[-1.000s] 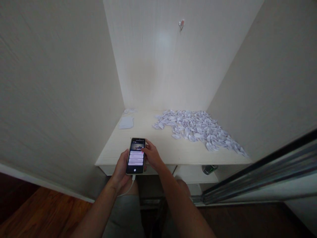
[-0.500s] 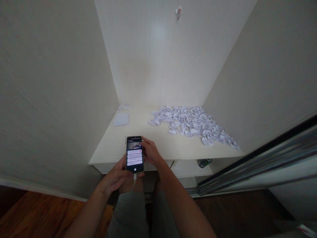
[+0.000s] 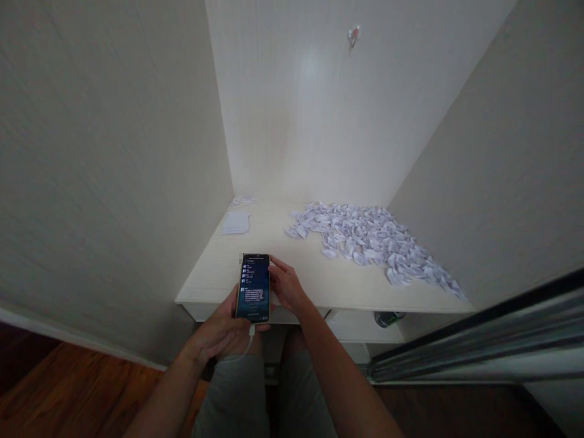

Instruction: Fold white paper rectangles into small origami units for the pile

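A smartphone (image 3: 253, 292) is held upright over the front edge of the white shelf (image 3: 283, 274), its lit screen showing lines of text on a dark background. My left hand (image 3: 221, 331) grips it from the lower left, with the thumb along the bottom and fingers behind. My right hand (image 3: 287, 286) has its fingers closed against the phone's right edge; those behind it are hidden. A white charging cable (image 3: 251, 331) is plugged into the bottom of the phone and hangs down over my lap.
Many folded white paper pieces (image 3: 365, 234) are spread over the shelf's right side. On the left lie a stack of white paper squares (image 3: 236, 223) and some paper bits (image 3: 244, 200) behind it. A dark can (image 3: 387, 318) lies below. Walls enclose the shelf; a hook (image 3: 353, 36) hangs behind.
The phone screen has switched from a notification list to a dark page of text. My right thumb has drawn back from the screen to its edge. The camera view has shifted slightly.
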`<state>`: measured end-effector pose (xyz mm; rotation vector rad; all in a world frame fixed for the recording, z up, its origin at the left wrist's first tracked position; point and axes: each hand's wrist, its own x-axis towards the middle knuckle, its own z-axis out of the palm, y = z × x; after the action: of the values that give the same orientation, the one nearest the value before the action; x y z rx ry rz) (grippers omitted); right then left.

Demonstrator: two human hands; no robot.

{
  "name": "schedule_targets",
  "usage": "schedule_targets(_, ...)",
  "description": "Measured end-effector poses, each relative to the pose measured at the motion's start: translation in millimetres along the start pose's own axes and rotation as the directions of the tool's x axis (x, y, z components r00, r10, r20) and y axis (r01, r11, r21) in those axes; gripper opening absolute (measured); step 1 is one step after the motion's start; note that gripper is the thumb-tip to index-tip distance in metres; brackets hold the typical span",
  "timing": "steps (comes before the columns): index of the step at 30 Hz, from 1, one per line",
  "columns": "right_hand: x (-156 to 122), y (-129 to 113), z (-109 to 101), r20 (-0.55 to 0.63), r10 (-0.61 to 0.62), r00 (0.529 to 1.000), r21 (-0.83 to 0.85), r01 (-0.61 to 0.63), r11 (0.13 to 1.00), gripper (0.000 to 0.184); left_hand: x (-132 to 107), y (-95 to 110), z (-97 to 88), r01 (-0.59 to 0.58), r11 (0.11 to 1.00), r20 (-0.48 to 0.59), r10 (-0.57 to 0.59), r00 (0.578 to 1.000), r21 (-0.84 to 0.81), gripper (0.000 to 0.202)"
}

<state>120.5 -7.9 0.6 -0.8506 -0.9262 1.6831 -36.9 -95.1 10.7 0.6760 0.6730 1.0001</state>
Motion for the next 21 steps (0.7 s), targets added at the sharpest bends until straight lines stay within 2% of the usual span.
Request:
schedule_targets(3,0.4,0.5,-1.0,0.033,0.028,0.999,0.09,-0.03,0.995,0.045,5.1,-2.7,0.0,0.002,1.0,-0.068,-0.001,0.998,0.02,0.091)
schedule_targets(6,1.7,1.7,-2.6,0.044,0.019,0.999,0.11,-0.023,0.994,0.042,10.1,-2.8,-0.5,0.023,0.999,-0.129,-0.018,0.992,0.036,0.082)
schedule_targets(11,3.7,3.6,-4.5,0.04,0.007,0.999,0.142,-0.013,0.99,0.045,12.5,-1.1,-2.3,0.047,0.999,-0.148,-0.043,0.988,0.023,0.08)
schedule_targets(15,5.0,5.8,-5.1,0.008,0.011,1.0,0.162,-0.012,0.987,0.054,13.2,1.4,-0.7,0.053,0.999,-0.152,-0.054,0.987,-0.009,0.076)
schedule_targets(21,7.1,9.3,-5.5,-0.027,0.002,1.0,0.178,0.003,0.984,0.078,19.4,1.6,4.0,0.043,0.999,-0.199,-0.043,0.979,-0.005,0.065)
